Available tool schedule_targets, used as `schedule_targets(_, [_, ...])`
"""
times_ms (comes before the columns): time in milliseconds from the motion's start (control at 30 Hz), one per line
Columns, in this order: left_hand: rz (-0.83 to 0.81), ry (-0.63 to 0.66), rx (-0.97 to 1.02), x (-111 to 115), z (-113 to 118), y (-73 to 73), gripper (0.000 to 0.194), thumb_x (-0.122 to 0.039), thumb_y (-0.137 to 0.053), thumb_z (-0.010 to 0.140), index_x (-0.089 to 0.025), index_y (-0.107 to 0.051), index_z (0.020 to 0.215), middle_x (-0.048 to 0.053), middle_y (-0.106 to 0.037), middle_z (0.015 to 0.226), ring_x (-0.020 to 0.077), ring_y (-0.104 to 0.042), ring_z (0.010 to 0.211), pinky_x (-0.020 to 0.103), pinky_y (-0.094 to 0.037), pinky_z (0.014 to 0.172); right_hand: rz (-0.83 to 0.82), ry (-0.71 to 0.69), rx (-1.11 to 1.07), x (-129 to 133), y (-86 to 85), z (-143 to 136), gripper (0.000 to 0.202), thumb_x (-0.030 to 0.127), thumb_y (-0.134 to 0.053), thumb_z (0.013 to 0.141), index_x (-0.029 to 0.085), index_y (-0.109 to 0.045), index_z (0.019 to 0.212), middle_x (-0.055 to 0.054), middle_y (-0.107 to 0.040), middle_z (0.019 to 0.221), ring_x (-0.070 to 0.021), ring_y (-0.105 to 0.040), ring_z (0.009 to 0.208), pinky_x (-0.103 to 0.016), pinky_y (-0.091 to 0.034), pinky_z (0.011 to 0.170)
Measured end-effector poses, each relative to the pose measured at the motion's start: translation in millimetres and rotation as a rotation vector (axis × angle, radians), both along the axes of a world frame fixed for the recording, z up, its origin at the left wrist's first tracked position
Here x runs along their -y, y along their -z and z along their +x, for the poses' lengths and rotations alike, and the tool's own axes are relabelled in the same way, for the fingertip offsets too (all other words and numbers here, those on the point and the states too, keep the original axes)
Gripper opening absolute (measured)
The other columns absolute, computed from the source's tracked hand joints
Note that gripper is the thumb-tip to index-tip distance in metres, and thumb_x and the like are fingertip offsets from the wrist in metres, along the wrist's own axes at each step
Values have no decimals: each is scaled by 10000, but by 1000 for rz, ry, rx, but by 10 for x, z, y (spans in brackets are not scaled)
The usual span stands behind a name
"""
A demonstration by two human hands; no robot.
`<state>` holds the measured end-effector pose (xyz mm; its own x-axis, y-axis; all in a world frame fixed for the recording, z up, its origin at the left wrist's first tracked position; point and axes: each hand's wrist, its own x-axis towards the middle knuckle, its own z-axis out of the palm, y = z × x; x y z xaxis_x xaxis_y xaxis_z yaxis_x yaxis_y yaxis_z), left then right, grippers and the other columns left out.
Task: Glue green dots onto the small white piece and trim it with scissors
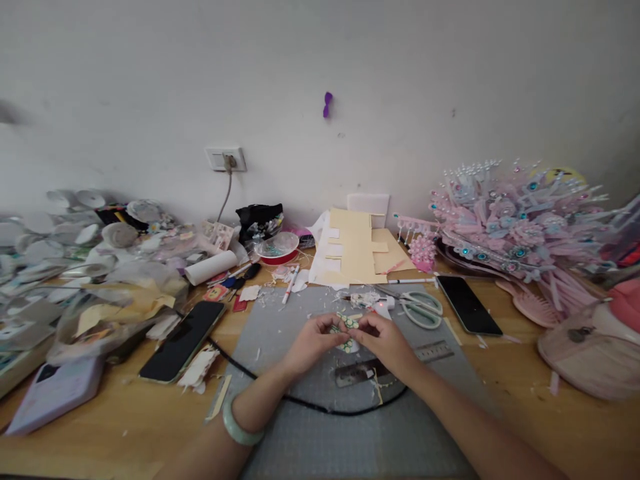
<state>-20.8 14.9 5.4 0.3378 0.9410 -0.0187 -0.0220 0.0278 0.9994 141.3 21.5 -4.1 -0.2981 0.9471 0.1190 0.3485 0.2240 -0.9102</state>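
Note:
Both hands meet over the grey cutting mat (280, 427), around a small piece with a green, white and yellowish pattern (349, 346). My left hand (314, 341) pinches it from the left, thumb and fingers together. From the other side my right hand (386, 338) grips it with thumb and index finger. Fingers cover much of the piece, so its full shape and material are hidden. Under my right hand lies a metal ruler (435, 351). Just beyond the hands rests a white tool with a small red light (384, 305), apparently a glue gun. Scissors (424, 311) with pale handles lie beside it.
A black cord (345, 413) loops across the mat before my wrists. Phones lie left (183, 341) and right (469, 305). Cream card (353, 247) leans at the back. Pink beaded ornaments (515, 227) pile up right; plastic bags (120, 300) and rolls crowd the left.

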Motion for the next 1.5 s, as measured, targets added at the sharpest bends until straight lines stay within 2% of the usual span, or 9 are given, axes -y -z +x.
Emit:
schedule_targets(200, [55,143,3,7,-51,-42,86,-205,-602,628,-138,-552,645,-21,-508,687,109,-438,678,209,-327,672,-150,-110,-62,-17,-56,22,219,357,-588,655,165,-492,616,46,-435,548,-82,-380,518,-201,-287,490])
schedule_targets(467, [52,190,49,6,-51,-61,69,-187,-603,620,-137,-556,623,-18,-497,698,107,-430,683,207,-317,671,-203,-153,-161,-16,-29,-5,242,371,-611,638,160,-494,651,36,-457,602,-85,-401,557,-206,-303,526])
schedule_targets(633, [-35,232,109,-4,-84,-32,91,-181,-617,593,-131,-545,618,-21,-490,663,100,-425,655,199,-311,627,-297,-190,-221,-17,-25,11,284,413,-614,633,165,-476,643,51,-434,557,-71,-379,496,-196,-277,474])
schedule_targets(833, [-68,45,56,-87,-79,11,152,-250,-610,613,-133,-549,687,-26,-497,633,86,-422,597,196,-313,582,-255,-43,-203,-27,11,14,216,364,-556,691,176,-459,646,58,-437,547,-71,-411,472,-194,-325,470])
schedule_targets(967, [-42,-77,-109,-158,-107,82,170,-256,-593,600,-134,-550,709,-10,-523,657,101,-444,599,206,-332,566,-58,8,10,-33,-77,48,178,358,-545,690,182,-520,702,29,-527,606,-101,-488,546,-203,-361,508])
schedule_targets(1067, [38,-163,-251,-189,-145,127,158,-265,-558,613,-150,-551,722,-10,-539,666,121,-467,626,214,-350,573,138,60,345,-120,-275,298,214,403,-513,708,200,-582,711,-2,-603,685,-131,-529,613,-222,-369,554])
schedule_targets(1200, [104,-206,-412,-184,-166,110,154,-280,-531,624,-165,-572,717,9,-583,739,153,-506,715,233,-373,642,165,463,642,-356,-451,981,257,379,-422,757,184,-590,770,-61,-646,769,-174,-584,692,-247,-391,600])
schedule_targets(1333, [118,-236,-386,-167,-144,55,159,-304,-532,622,-170,-568,699,12,-591,730,164,-517,732,240,-380,668,59,710,939,-558,-285,1587,405,459,-477,699,124,-558,913,-165,-638,862,-279,-600,784,-311,-406,593])
schedule_targets(1500, [101,-262,-335,-167,-124,57,153,-308,-554,627,-166,-575,679,9,-584,700,165,-517,716,244,-381,665,36,749,973,-667,20,1768,579,554,-514,627,103,-507,990,-216,-620,893,-326,-600,797,-346,-428,586])
